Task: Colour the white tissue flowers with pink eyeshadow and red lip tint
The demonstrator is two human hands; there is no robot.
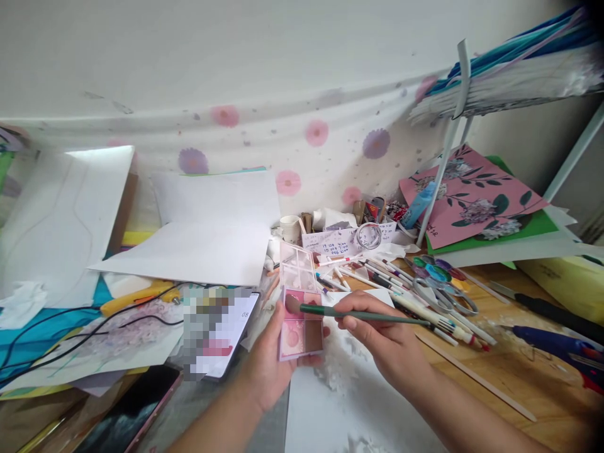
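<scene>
My left hand (pixel 271 358) grips a small makeup palette (pixel 303 346) whose clear lid (pixel 297 264) stands raised behind it. Pink and brown powder pans show in the palette. Pinched in the fingers of my right hand (pixel 377 333) is a makeup brush (pixel 330 311) with a green handle. Its bristle head lies over the upper left pan, and whether it presses on the powder I cannot tell. Beneath both hands is a white sheet of paper (pixel 321 412) with crumpled white bits on it.
Pens and brushes (pixel 387 277) lie heaped behind my right hand. On the right are scissors (pixel 443 296), a blue glue gun (pixel 552 343) and a black-handled knife (pixel 557 314). Left stand a propped phone (pixel 226 340), a yellow glue gun (pixel 136 299) with cables, and a folded white board (pixel 212 245).
</scene>
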